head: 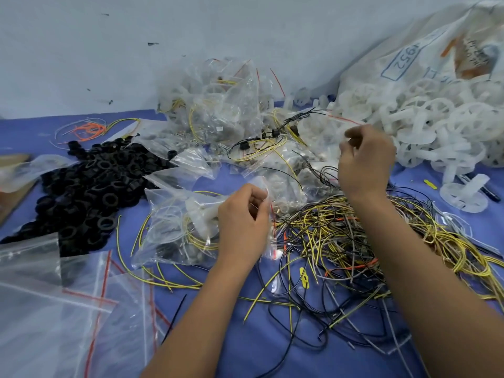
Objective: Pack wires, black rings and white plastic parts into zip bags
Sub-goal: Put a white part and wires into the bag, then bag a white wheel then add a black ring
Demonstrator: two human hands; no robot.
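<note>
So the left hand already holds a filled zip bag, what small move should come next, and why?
Probably bring the right hand back to the zip bag and press its red-lined mouth shut. The left hand pinches that mouth, and the bag already shows wires and a white plastic part inside. The right hand is raised near the white plastic parts; whether it holds anything is unclear.

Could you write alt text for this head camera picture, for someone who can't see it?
A person's left hand grips a filled zip bag on a blue table, while the right hand is raised with curled fingers. Around them lie tangled wires, black rings, white plastic parts and empty zip bags.
</note>
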